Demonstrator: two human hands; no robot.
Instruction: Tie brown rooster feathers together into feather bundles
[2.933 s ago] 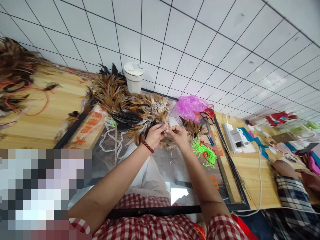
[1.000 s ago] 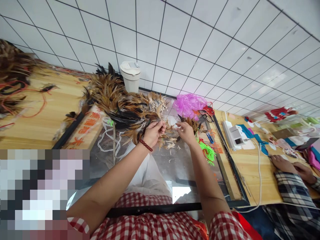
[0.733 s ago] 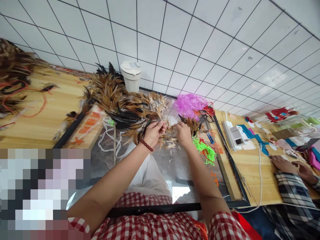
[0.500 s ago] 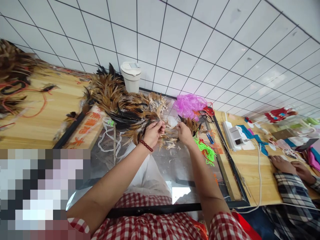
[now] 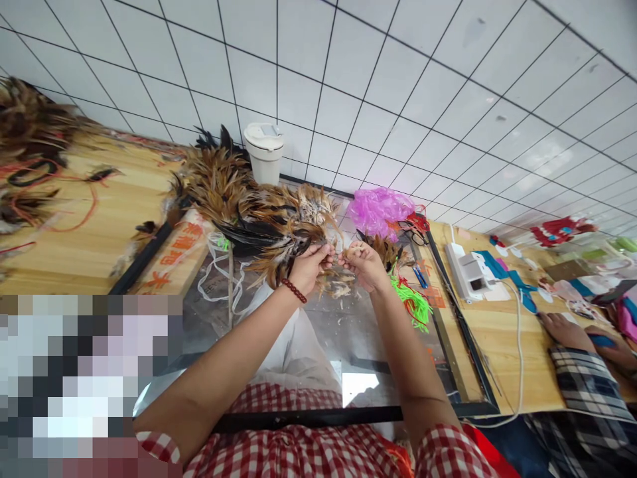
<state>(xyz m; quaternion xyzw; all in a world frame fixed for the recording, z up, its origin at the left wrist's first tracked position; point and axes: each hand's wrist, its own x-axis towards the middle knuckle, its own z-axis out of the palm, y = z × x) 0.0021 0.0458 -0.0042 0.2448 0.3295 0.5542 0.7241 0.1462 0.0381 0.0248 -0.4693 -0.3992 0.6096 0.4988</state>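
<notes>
My left hand (image 5: 308, 267), with a red bead bracelet at the wrist, is closed round a bunch of brown and black feathers (image 5: 279, 255) that fans out to the left. My right hand (image 5: 365, 263) pinches a small brown feather (image 5: 349, 251) just right of the bunch, fingertips nearly touching those of the left. Both hands hover over a glass tabletop (image 5: 348, 332). A large heap of brown feathers (image 5: 233, 192) lies behind my left hand. Loose feathers (image 5: 338, 287) lie under my hands.
A white lidded cup (image 5: 265, 153) stands by the tiled wall. A pink plastic bag (image 5: 375, 211), neon green cords (image 5: 411, 302) and a white power strip (image 5: 465, 269) lie to the right. Another person's hands (image 5: 572, 332) work at the far right. More feathers (image 5: 24, 133) sit far left.
My right hand went out to the loose feathers on the right, picked up a small feather and came back up beside the bunch. My left hand stayed put with the bunch.
</notes>
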